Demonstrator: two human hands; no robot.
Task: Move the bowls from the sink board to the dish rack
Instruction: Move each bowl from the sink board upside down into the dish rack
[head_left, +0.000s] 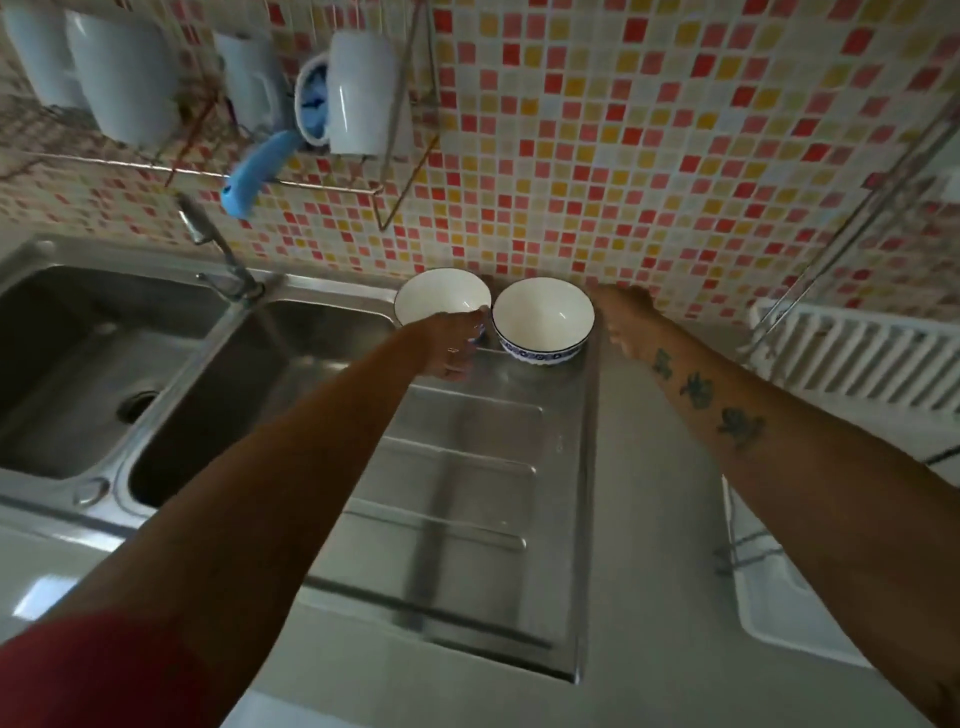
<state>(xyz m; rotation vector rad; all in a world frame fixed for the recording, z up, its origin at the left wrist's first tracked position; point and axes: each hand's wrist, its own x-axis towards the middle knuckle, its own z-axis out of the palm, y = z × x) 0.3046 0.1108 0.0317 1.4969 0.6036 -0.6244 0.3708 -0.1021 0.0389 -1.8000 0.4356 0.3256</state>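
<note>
Two white bowls with blue patterned outsides stand side by side at the far end of the steel sink board (467, 467), against the tiled wall. My left hand (457, 345) is at the near rim of the left bowl (439, 296), thumb at the rim and fingers curled around its side. Just to the right of the right bowl (543, 317) is my right hand (626, 322), back up and close to the bowl's side; I cannot tell if it touches. A white dish rack (779, 613) with wire prongs lies at the right edge.
A double steel sink (104, 374) with a tap (218, 249) lies to the left. Above it a wire wall shelf (322, 187) holds white mugs (363, 88) and a blue brush (254, 174). A white slatted rack (857, 358) stands at the far right.
</note>
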